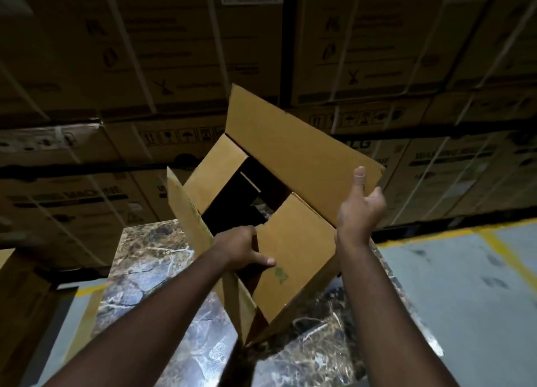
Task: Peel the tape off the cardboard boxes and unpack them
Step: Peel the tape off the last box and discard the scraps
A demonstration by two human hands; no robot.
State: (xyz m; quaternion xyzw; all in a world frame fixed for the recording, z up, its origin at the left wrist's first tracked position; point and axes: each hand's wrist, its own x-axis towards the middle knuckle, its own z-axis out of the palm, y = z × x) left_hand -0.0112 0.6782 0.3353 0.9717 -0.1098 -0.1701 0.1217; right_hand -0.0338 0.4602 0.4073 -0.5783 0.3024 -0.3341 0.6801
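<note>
The open cardboard box (290, 200) is the main obstacle, tilted above the marbled surface (151, 267). Its four raised flaps ring a dark opening at the box's middle, the one way inside. The left hand (239, 248) grips the near flap at that opening's edge; the right hand (360, 209) holds the right flap. Behind the box, stacked cartons (145, 66) wall off the far side. Right of the box lies open floor (465, 285).

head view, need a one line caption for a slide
Both hands hold an opened cardboard box over a marble-patterned table: left hand grips a flap edge, right hand the far flap.
</note>
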